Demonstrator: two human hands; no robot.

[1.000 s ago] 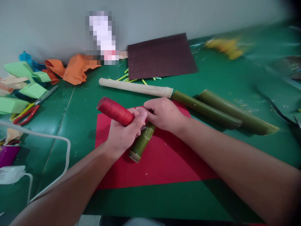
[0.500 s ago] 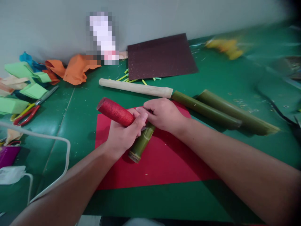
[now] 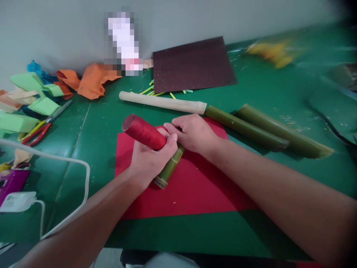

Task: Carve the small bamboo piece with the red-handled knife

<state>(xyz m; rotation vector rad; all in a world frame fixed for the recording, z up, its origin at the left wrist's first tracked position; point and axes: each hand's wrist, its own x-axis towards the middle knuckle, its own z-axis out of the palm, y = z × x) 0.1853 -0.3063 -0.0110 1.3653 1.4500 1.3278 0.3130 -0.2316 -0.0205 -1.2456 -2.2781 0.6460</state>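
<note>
My left hand [image 3: 150, 156] is closed round a thick red handle [image 3: 143, 132], whose blunt end points up and to the left. Whatever the handle is fixed to is hidden by my fingers. Under that hand a short green bamboo tube [image 3: 169, 167] lies slantwise, its cut lower end towards me. My right hand [image 3: 195, 134] is curled over the tube's far end, thumb and fingertips close against my left fingers. The tube is over a sheet of red paper [image 3: 200, 190] on the green table.
Beyond my hands lie a pale peeled stick [image 3: 164, 103] and two green bamboo pieces [image 3: 248, 128]. Behind them is a dark brown sheet [image 3: 192, 65]. Red-and-yellow-handled scissors [image 3: 41, 128], coloured paper [image 3: 93, 82] and a white cable [image 3: 87, 178] are at left.
The red handle and my left hand have shifted slightly right, with the handle tipped up a little more. My left hand now covers more of the bamboo tube. The view has moved slightly.
</note>
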